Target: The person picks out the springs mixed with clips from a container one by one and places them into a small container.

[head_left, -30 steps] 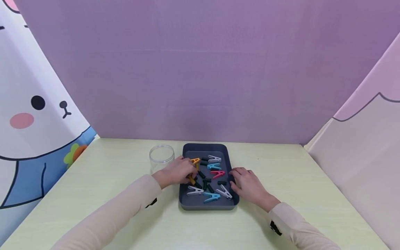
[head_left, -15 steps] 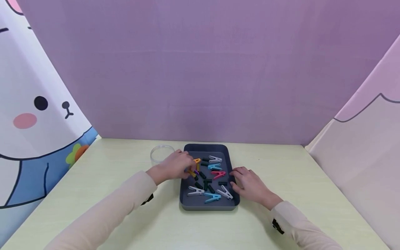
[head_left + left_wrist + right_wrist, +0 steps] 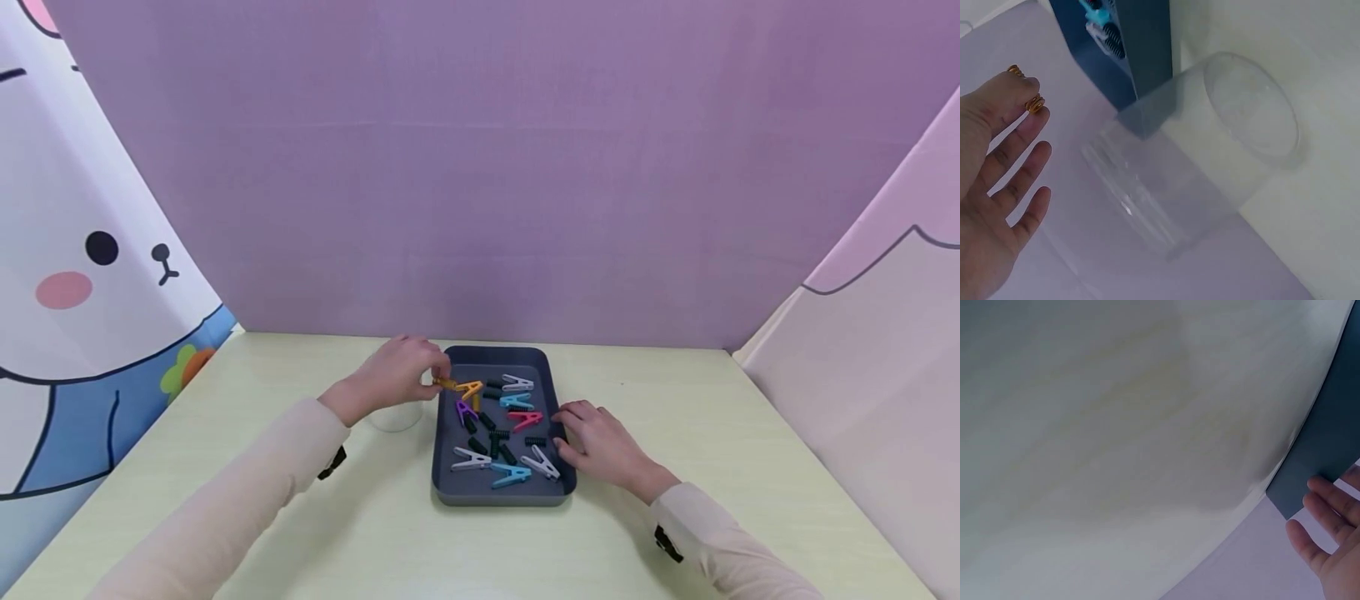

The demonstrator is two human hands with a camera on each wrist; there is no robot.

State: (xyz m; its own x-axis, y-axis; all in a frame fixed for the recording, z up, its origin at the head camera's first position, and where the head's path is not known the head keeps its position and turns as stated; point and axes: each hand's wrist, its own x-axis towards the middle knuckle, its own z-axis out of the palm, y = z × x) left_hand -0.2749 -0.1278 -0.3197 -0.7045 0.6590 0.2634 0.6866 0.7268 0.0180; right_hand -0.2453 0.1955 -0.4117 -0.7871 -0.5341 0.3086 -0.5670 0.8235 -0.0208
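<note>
My left hand (image 3: 397, 375) pinches a gold coil spring (image 3: 1035, 104) between thumb and forefinger, while its other fingers stay apart. It is raised by the left side of the dark grey tray (image 3: 501, 500) and, in the head view, covers most of a clear jar (image 3: 1166, 169) standing on the table. Fingertips of my right hand (image 3: 600, 446) rest at the tray's right rim, the fingers loosely bent around nothing. Inside the tray lie several dark green springs (image 3: 508, 454), another yellow spring (image 3: 476, 402), and clothespins: orange (image 3: 470, 388), purple (image 3: 465, 410), pink (image 3: 525, 418), several white and blue.
The pale wooden table (image 3: 480, 550) runs back to a purple cloth backdrop (image 3: 480, 208). A cartoon-printed cloth (image 3: 90, 333) hangs at the left, and a pink and white one (image 3: 885, 375) at the right.
My left hand has lifted the gold spring out of the tray and moved up and left, over the jar. The purple clothespin is uncovered now. My right hand stays at the rim.
</note>
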